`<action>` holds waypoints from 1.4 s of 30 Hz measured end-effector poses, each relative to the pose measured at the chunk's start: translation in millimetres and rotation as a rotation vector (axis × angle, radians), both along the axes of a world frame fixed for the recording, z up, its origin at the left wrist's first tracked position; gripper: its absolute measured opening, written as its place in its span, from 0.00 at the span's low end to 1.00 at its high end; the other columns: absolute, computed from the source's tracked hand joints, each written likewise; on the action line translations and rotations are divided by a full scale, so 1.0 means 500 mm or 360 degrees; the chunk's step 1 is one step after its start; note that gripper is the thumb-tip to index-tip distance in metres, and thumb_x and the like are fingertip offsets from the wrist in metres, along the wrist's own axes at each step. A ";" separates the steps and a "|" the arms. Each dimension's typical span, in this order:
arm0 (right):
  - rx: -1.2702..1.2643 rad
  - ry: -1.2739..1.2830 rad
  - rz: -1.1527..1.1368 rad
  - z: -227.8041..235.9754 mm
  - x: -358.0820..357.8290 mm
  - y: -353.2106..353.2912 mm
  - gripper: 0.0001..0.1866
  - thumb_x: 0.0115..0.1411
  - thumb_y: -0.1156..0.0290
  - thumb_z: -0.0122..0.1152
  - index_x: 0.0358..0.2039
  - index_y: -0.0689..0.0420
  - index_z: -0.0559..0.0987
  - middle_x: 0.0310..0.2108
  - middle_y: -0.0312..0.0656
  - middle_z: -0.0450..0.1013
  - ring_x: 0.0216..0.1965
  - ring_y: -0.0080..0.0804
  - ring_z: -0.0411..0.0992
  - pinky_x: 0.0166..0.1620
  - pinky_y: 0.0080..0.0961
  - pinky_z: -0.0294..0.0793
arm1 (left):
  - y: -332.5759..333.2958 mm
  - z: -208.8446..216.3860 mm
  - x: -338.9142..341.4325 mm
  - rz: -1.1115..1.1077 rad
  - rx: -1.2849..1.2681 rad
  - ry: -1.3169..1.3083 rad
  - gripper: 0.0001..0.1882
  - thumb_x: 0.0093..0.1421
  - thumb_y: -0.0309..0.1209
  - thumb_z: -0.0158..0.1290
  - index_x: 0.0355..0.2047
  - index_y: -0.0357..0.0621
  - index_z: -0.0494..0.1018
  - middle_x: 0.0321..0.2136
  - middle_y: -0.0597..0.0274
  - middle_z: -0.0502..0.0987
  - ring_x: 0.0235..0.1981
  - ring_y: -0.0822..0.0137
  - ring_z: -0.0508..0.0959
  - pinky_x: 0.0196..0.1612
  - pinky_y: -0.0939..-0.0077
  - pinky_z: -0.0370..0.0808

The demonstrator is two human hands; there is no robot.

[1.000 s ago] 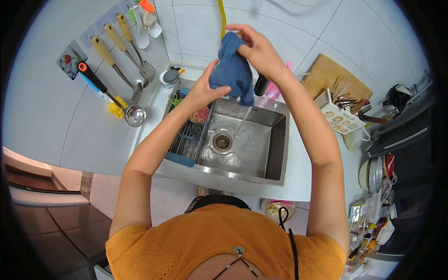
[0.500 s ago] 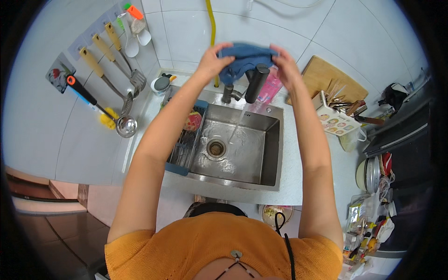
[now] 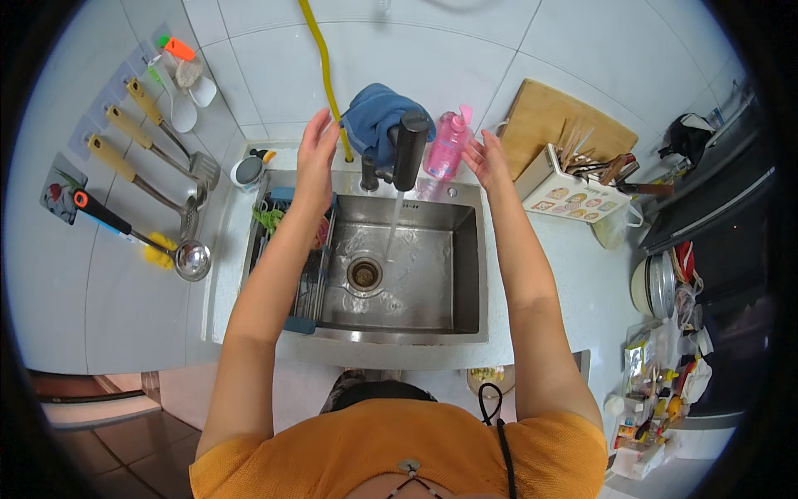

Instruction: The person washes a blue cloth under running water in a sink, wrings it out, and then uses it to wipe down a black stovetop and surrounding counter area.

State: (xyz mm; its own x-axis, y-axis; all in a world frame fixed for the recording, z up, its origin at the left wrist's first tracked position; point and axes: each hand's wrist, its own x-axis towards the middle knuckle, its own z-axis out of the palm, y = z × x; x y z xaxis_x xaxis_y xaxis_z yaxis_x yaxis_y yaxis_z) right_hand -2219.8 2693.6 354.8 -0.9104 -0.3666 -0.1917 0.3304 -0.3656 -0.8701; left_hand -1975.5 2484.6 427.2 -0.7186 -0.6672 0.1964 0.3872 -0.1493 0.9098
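In the head view, both hands were up in front of the tap. The left hand was open, with its fingers straight and close together, and it held nothing. It was just left of the blue cloth; I could not tell if it touched it. The right hand was open too, with fingers a little spread, and it was empty. It was beside the pink bottle.

The cloth hung over the top of the black tap, behind the sink. Water ran down from the tap into the sink, near the drain. A yellow hose ran down the wall next to the left hand.

A rack with green things sat in the left side of the sink. Spoons and ladles hung on the wall to the left. A wooden board leaned on the wall to the right.
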 end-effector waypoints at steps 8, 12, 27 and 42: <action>-0.0425 -0.0489 0.0296 0.034 -0.079 -0.099 0.21 0.61 0.57 0.48 0.46 0.60 0.64 0.42 0.61 0.69 0.39 0.53 0.73 0.37 0.41 0.78 | 0.070 -0.123 0.153 -0.0215 0.0560 -0.0193 0.18 0.58 0.37 0.49 0.47 0.44 0.66 0.45 0.64 0.70 0.48 0.68 0.69 0.51 0.70 0.63; -0.0576 -0.0411 0.0089 0.015 -0.109 -0.124 0.17 0.62 0.64 0.45 0.49 0.58 0.62 0.44 0.63 0.66 0.43 0.53 0.70 0.39 0.45 0.77 | 0.107 -0.140 0.203 -0.0364 0.0872 -0.0261 0.15 0.58 0.34 0.48 0.45 0.44 0.67 0.42 0.64 0.71 0.46 0.67 0.70 0.50 0.69 0.66; -0.0623 -0.0327 0.0048 -0.020 -0.105 -0.128 0.18 0.64 0.70 0.38 0.55 0.54 0.59 0.49 0.59 0.63 0.46 0.51 0.69 0.38 0.40 0.78 | 0.200 -0.165 0.203 -0.1002 0.1638 -0.0353 0.14 0.57 0.30 0.46 0.44 0.43 0.69 0.39 0.59 0.74 0.43 0.62 0.73 0.50 0.62 0.68; -0.0484 -0.0326 0.0087 -0.009 -0.140 -0.120 0.18 0.62 0.71 0.40 0.52 0.60 0.61 0.44 0.61 0.67 0.40 0.54 0.72 0.34 0.40 0.79 | 0.199 -0.193 0.212 -0.0977 0.1751 -0.0427 0.14 0.57 0.29 0.46 0.44 0.42 0.68 0.39 0.59 0.74 0.42 0.63 0.73 0.49 0.65 0.70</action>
State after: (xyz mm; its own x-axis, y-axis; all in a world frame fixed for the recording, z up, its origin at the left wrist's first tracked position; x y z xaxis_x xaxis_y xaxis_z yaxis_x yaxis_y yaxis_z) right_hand -2289.6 2633.7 350.5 -0.8419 -0.4819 -0.2427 0.5128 -0.5744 -0.6381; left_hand -1869.6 2584.1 330.8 -0.8951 0.0667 -0.4408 -0.1862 -0.9544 0.2336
